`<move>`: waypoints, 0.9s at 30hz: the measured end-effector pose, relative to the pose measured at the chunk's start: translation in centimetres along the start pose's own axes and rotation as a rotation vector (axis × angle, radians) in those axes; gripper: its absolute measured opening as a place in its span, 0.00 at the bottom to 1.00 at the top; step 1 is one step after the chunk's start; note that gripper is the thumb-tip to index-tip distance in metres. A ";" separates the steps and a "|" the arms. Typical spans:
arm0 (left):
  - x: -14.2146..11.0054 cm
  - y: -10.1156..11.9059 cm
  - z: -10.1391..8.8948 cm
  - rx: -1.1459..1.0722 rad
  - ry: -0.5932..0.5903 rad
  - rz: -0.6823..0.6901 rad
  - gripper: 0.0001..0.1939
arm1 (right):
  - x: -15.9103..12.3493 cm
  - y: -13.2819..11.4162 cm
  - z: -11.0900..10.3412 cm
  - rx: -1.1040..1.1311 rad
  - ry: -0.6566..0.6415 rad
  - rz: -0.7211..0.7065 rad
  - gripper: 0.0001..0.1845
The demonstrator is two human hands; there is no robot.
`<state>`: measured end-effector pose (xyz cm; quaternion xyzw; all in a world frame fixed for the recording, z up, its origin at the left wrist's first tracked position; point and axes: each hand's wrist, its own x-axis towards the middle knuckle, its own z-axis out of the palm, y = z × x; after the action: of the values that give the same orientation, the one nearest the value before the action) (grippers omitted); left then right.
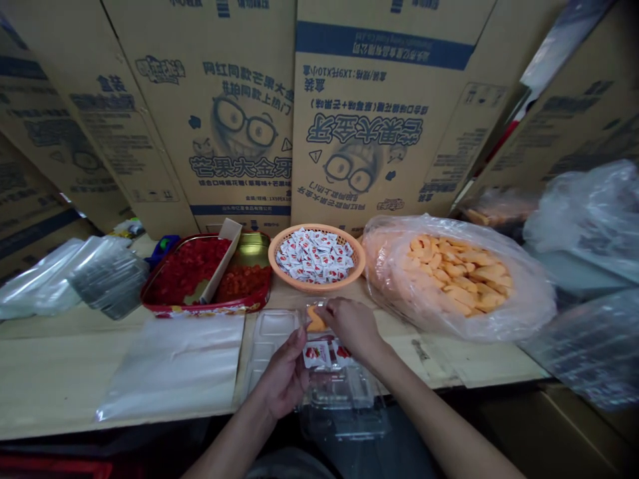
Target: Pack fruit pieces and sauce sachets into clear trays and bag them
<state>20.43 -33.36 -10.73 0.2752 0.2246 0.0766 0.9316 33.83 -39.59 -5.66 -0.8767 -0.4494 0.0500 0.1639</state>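
Observation:
My left hand grips the left side of a clear plastic compartment tray, its thumb near the upper compartment. In that upper compartment lies an orange candy piece, and the closed fingertips of my right hand pinch at its right edge. Just below, two small white sachets with red print sit side by side in the tray; my right wrist partly covers the right one. Another clear tray lies on the table to the left, partly behind my left hand.
An orange basket of white sachets stands ahead. Right of it, a plastic bag holds orange pieces. To the left are a red tin of red pieces with a cardboard divider, a clear sheet and stacked plastic trays. Cartons wall the back.

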 end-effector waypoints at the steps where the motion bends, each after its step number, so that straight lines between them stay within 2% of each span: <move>1: -0.1 0.0 0.0 0.003 0.007 -0.005 0.25 | -0.2 0.0 -0.1 -0.016 0.017 -0.013 0.17; 3: -0.1 0.2 -0.1 0.008 0.034 -0.016 0.26 | -0.5 0.8 -0.8 -0.002 0.094 -0.017 0.16; 5: -0.1 0.3 -0.3 0.013 0.067 -0.028 0.27 | -0.3 2.8 -2.2 -0.011 0.219 0.033 0.15; 8: 0.0 0.5 -0.8 0.019 0.086 -0.035 0.27 | 0.6 8.1 -5.4 -0.229 0.372 0.271 0.15; 10: 0.1 0.6 -0.9 0.023 0.080 -0.034 0.28 | 1.4 12.3 -7.5 -0.450 0.366 0.430 0.16; 11: 0.1 0.6 -0.9 0.023 0.076 -0.032 0.28 | 1.8 14.2 -8.3 -0.532 0.321 0.512 0.16; 12: 0.0 0.6 -0.9 0.023 0.073 -0.032 0.28 | 2.1 16.0 -8.9 -0.555 0.307 0.545 0.17; 15: -0.2 0.5 -1.0 0.013 0.056 -0.032 0.29 | 2.5 19.8 -9.6 -0.613 0.230 0.536 0.16; 17: -0.4 0.5 -1.1 0.003 0.048 -0.029 0.28 | 2.6 20.8 -9.6 -0.612 0.235 0.482 0.14; 19: -0.6 0.6 -1.3 -0.012 0.040 -0.023 0.28 | 2.6 20.6 -9.6 -0.597 0.291 0.445 0.13; 21: -0.9 0.9 -1.7 -0.018 0.036 -0.015 0.27 | 2.7 19.2 -9.7 -0.518 0.423 0.435 0.13; 22: -1.0 1.1 -1.8 -0.015 0.038 -0.011 0.27 | 2.7 18.0 -9.7 -0.414 0.501 0.422 0.13; 24: -1.2 1.6 -2.1 0.003 0.049 0.005 0.27 | 2.6 14.8 -9.5 -0.025 0.633 0.333 0.11; 25: -1.4 1.8 -2.2 0.012 0.054 0.016 0.27 | 2.5 12.9 -9.2 0.226 0.638 0.253 0.11; 26: -1.5 2.0 -2.4 0.018 0.059 0.026 0.26 | 2.4 10.8 -8.7 0.487 0.576 0.170 0.12; 27: -1.7 2.2 -2.5 0.020 0.062 0.036 0.26 | 2.2 8.8 -8.0 0.689 0.428 0.125 0.14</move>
<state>17.71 -30.76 -10.75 0.2858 0.2490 0.0993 0.9200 43.80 -44.50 -0.93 -0.7867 -0.3081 0.0239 0.5344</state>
